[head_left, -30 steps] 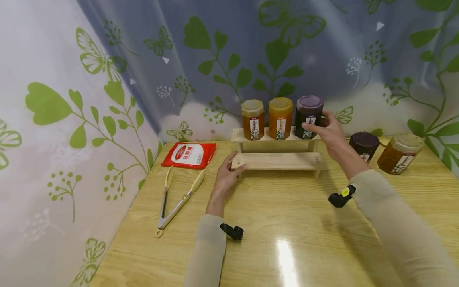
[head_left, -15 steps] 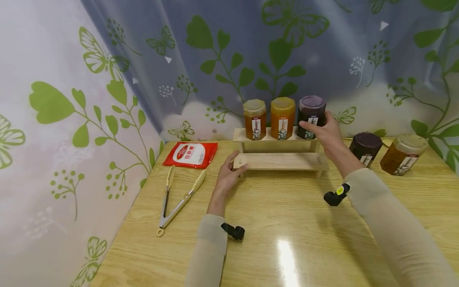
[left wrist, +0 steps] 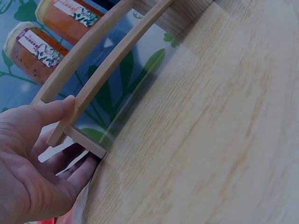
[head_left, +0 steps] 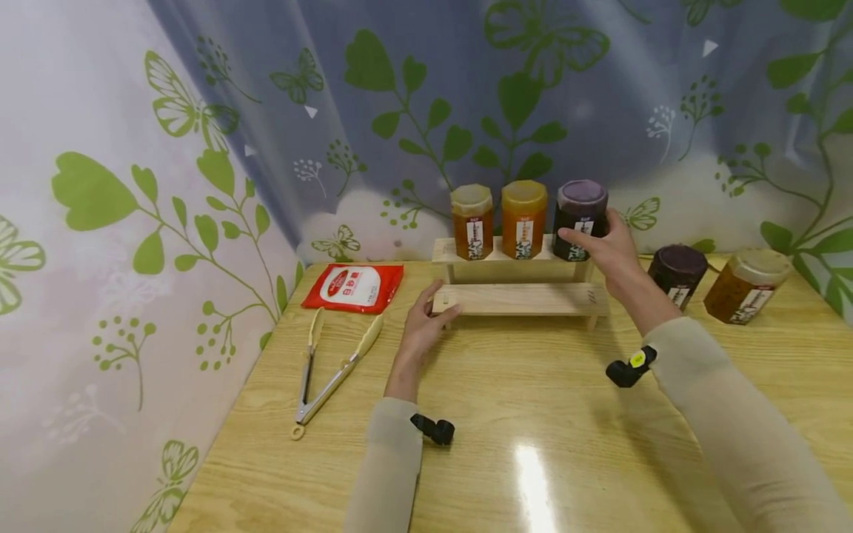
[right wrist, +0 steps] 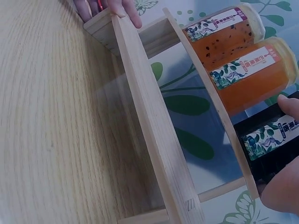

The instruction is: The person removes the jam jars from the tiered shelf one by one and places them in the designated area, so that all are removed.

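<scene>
The right-hand grip (head_left: 616, 250) holds the purple-lidded jar (head_left: 578, 219) at the upper right end of the wooden rack (head_left: 520, 299); the left-hand grip (head_left: 421, 326) clasps its lower left end. Probably heavy, rigid, smooth and breakable, the jar is best held round its faceted sides, below the lid.

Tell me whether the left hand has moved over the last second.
No: judged against the wooden stand, the left hand stays at the same left end.
</scene>
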`<action>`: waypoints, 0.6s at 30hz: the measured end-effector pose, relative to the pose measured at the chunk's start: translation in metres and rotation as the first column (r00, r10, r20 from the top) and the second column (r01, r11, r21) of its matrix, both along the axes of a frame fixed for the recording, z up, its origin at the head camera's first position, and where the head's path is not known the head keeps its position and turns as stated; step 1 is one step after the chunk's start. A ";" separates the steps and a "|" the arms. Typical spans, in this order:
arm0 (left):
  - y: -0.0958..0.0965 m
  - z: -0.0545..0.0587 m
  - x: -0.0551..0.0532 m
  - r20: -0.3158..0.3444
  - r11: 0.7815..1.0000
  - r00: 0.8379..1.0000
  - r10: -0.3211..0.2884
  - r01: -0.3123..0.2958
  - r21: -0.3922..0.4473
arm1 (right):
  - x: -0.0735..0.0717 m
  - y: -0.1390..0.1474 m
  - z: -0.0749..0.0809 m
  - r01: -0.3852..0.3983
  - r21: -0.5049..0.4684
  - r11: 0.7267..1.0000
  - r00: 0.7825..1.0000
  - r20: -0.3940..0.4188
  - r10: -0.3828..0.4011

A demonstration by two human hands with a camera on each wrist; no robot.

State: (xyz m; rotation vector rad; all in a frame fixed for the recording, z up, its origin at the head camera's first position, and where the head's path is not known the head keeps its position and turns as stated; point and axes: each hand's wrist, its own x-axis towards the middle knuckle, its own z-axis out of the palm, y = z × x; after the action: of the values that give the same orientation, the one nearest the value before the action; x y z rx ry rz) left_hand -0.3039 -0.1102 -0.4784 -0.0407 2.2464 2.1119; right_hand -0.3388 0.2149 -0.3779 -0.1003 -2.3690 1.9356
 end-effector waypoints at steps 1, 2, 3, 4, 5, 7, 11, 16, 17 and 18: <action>0.000 0.001 0.000 0.001 1.000 1.000 0.001 -0.001 0.003 | 0.001 0.001 0.000 -0.001 0.000 1.000 1.000 0.001 0.001; 0.000 0.001 0.000 0.003 1.000 1.000 0.002 -0.002 0.004 | 0.001 0.002 0.000 -0.002 0.002 1.000 1.000 0.002 0.002; 0.001 0.002 0.000 0.006 1.000 1.000 0.002 -0.002 0.006 | 0.002 0.003 0.000 -0.002 0.004 1.000 1.000 0.002 0.002; 0.001 0.002 0.001 0.008 1.000 1.000 0.003 -0.003 0.009 | 0.003 0.003 -0.001 -0.003 0.004 1.000 1.000 0.002 0.003; 0.001 0.002 0.001 0.011 1.000 1.000 0.003 -0.003 0.013 | 0.004 0.004 -0.001 -0.003 0.006 1.000 1.000 0.002 0.002; 0.001 0.003 0.002 0.014 1.000 1.000 0.003 -0.003 0.021 | 0.006 0.005 -0.002 -0.002 0.003 1.000 1.000 -0.003 0.002; 0.002 0.003 0.002 0.015 1.000 1.000 0.004 -0.005 0.025 | 0.010 0.006 -0.001 -0.004 -0.012 1.000 1.000 -0.012 0.004; 0.002 0.003 0.001 0.002 1.000 1.000 0.010 -0.010 0.006 | 0.017 0.008 0.000 -0.014 -0.028 1.000 1.000 -0.014 0.014; 0.002 0.002 0.001 0.000 1.000 1.000 0.009 -0.009 0.004 | 0.018 0.009 0.000 -0.017 -0.026 1.000 1.000 -0.012 0.016; 0.002 0.002 0.001 -0.002 1.000 1.000 0.009 -0.009 0.002 | 0.019 0.009 0.000 -0.018 -0.022 1.000 1.000 -0.010 0.017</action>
State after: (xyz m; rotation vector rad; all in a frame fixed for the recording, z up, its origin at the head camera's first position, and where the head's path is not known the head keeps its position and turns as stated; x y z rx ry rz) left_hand -0.3026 -0.1079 -0.4759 -0.0494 2.2493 2.1195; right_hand -0.3195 0.2242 -0.3778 -0.0715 -2.3503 1.9659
